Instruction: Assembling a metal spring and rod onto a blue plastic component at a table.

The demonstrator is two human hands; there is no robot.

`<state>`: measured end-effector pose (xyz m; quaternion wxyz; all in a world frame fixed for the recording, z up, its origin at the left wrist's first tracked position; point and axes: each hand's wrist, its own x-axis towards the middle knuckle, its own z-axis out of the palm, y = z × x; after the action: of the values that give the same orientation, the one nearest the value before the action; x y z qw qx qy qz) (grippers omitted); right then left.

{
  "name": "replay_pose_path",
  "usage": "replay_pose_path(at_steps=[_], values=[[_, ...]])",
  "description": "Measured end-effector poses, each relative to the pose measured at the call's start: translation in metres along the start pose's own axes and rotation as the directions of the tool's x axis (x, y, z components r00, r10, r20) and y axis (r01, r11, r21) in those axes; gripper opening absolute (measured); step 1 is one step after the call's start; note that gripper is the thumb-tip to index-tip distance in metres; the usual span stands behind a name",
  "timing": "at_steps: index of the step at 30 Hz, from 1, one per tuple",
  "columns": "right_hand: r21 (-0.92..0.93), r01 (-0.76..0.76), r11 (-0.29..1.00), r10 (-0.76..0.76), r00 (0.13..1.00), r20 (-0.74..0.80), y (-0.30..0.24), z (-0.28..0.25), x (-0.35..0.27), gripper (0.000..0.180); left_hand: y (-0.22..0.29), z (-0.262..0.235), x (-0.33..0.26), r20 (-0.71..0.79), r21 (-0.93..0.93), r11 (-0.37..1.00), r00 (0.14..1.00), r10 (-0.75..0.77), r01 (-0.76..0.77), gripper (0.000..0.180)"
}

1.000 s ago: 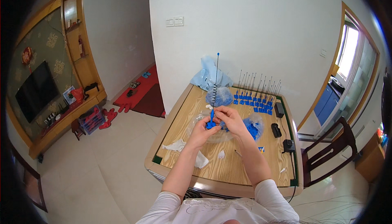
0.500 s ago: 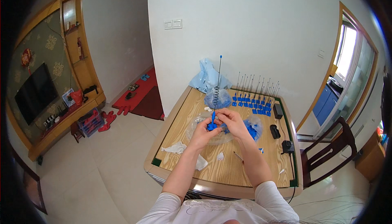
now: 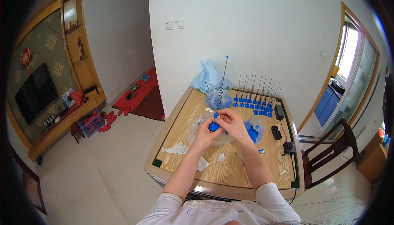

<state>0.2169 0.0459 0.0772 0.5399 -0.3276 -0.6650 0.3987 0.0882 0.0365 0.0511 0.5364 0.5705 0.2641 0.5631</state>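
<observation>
From the head camera, both hands meet over the middle of the wooden table. The left hand and the right hand pinch a small blue plastic piece between their fingertips. A thin metal rod with a springy coil stands up from it. The piece looks light and hard, but the rod looks bendy, so it is best held by the blue base. A row of finished rods stands at the far edge. A clear bag of blue bits lies just beside the right hand.
</observation>
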Motion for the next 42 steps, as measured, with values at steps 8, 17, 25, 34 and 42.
replay_pose_path(at_steps=[8,17,25,34,42], values=[[-0.14,0.079,0.987,-0.1,0.983,-0.153,-0.004,-0.008,0.026,0.029,-0.005,-0.012,0.026,0.055,-0.041,0.999,0.998,-0.007,0.009,0.018],[-0.093,0.005,0.996,-0.019,0.988,-0.154,-0.027,-0.023,0.054,0.038,0.019,0.001,0.067,0.276,-0.494,0.864,0.96,0.054,0.093,0.018],[-0.081,-0.037,0.996,0.025,0.989,-0.145,-0.027,-0.032,0.048,0.035,0.014,0.005,0.067,0.332,-0.511,0.853,0.939,0.086,0.102,0.018],[-0.138,0.013,0.99,-0.034,0.988,-0.152,-0.028,-0.037,0.045,0.03,0.014,0.013,0.061,0.237,-0.272,0.962,0.97,0.043,0.024,0.016],[-0.253,0.089,0.963,-0.15,0.96,-0.235,-0.044,-0.047,0.05,0.022,0.008,0.026,0.052,0.049,0.321,0.914,0.969,0.244,-0.246,0.017]])
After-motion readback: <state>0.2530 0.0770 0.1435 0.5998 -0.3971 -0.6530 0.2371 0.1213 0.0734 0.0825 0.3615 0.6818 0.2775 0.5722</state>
